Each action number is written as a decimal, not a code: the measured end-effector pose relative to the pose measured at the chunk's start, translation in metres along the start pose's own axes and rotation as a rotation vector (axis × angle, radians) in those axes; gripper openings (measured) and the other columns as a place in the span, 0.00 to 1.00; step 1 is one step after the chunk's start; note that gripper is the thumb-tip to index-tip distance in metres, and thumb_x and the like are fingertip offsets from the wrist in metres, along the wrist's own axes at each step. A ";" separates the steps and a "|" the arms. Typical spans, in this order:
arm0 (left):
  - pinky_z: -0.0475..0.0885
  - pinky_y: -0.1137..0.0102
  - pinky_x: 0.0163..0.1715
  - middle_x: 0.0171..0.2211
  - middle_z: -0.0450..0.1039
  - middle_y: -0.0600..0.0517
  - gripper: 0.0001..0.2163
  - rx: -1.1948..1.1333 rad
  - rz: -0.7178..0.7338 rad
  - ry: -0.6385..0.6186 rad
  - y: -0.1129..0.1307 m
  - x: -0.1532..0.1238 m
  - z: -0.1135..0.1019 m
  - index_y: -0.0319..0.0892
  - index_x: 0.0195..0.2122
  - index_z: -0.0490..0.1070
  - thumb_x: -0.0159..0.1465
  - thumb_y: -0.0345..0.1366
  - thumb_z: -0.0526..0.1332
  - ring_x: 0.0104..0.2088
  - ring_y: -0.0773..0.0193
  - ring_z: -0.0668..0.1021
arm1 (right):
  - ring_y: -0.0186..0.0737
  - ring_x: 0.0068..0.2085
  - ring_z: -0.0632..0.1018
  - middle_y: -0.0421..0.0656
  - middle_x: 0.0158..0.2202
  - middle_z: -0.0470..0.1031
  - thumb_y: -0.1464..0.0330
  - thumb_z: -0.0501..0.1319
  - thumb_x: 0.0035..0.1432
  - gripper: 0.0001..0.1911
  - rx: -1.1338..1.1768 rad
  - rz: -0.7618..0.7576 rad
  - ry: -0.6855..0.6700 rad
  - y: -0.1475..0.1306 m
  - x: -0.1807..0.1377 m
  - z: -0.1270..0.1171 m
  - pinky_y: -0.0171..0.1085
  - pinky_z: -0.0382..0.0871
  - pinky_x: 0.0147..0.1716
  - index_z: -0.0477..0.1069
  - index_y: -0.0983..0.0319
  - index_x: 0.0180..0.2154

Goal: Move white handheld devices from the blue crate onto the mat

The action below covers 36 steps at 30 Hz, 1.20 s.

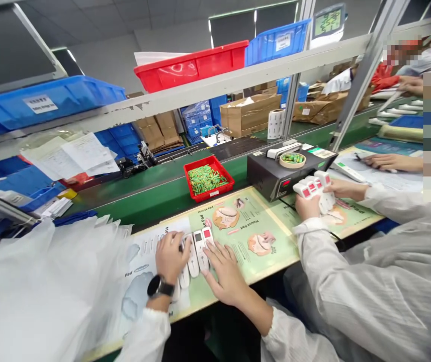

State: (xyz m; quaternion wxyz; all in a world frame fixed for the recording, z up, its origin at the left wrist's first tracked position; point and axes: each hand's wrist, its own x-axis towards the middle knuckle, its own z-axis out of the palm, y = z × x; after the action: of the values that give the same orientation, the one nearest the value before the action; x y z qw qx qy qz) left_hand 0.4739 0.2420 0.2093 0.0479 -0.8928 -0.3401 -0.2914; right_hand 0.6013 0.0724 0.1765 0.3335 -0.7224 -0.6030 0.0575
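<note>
Several slim white handheld devices [200, 251] with small screens lie side by side on the printed mat in front of me. The rightmost has a red screen and its neighbour a dark one. My left hand [172, 257], with a black watch at the wrist, curls over the left end of the row, its fingers bent around devices that it partly hides. My right hand [226, 274] lies against the right side, fingers stretched out and touching the red-screened device.
A red bin [209, 193] holds many green batteries. A dark box [275, 176] carries a round dish [292, 160] of batteries. On the right a co-worker's hands [309, 205] hold similar devices. White foam sheets [37, 291] are stacked at left. Bins, including a red one [192, 68], sit on the shelf overhead.
</note>
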 end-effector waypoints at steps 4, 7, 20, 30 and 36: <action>0.72 0.54 0.53 0.53 0.75 0.40 0.17 0.030 -0.137 0.109 0.007 -0.084 -0.016 0.40 0.56 0.74 0.72 0.40 0.53 0.53 0.48 0.76 | 0.52 0.74 0.52 0.41 0.72 0.56 0.54 0.49 0.73 0.29 0.063 -0.015 -0.026 -0.010 0.003 -0.001 0.60 0.45 0.71 0.60 0.56 0.69; 0.70 0.53 0.59 0.66 0.65 0.41 0.25 0.008 -0.100 -0.043 0.006 -0.125 -0.015 0.42 0.70 0.58 0.72 0.38 0.50 0.65 0.48 0.69 | 0.54 0.74 0.50 0.41 0.73 0.56 0.52 0.46 0.73 0.30 0.074 0.010 -0.071 -0.015 0.006 0.007 0.62 0.41 0.71 0.58 0.55 0.70; 0.63 0.45 0.67 0.71 0.59 0.48 0.29 0.146 -0.084 -0.297 0.009 -0.100 -0.017 0.52 0.73 0.52 0.72 0.47 0.52 0.70 0.48 0.64 | 0.59 0.75 0.41 0.42 0.76 0.41 0.55 0.51 0.71 0.36 -0.054 0.016 -0.118 -0.014 0.008 0.026 0.64 0.39 0.71 0.44 0.51 0.74; 0.64 0.46 0.67 0.71 0.56 0.46 0.28 0.008 -0.197 -0.418 0.006 -0.081 -0.014 0.53 0.70 0.60 0.69 0.50 0.54 0.69 0.44 0.64 | 0.62 0.73 0.52 0.42 0.73 0.55 0.60 0.53 0.68 0.32 -0.046 -0.016 0.059 0.003 0.013 0.055 0.68 0.48 0.66 0.55 0.46 0.71; 0.63 0.47 0.68 0.72 0.53 0.45 0.29 -0.041 -0.248 -0.395 0.018 -0.080 -0.012 0.49 0.72 0.56 0.70 0.46 0.53 0.71 0.45 0.60 | 0.64 0.72 0.55 0.47 0.70 0.61 0.61 0.54 0.66 0.30 -0.071 -0.033 0.092 0.004 0.016 0.059 0.65 0.51 0.65 0.63 0.51 0.68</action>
State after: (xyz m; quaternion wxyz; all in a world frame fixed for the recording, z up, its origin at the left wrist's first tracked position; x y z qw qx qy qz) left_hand 0.4315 0.1790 0.1771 -0.0741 -0.8847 -0.4439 -0.1216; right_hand 0.5804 0.1109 0.1339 0.3362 -0.7254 -0.6006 -0.0029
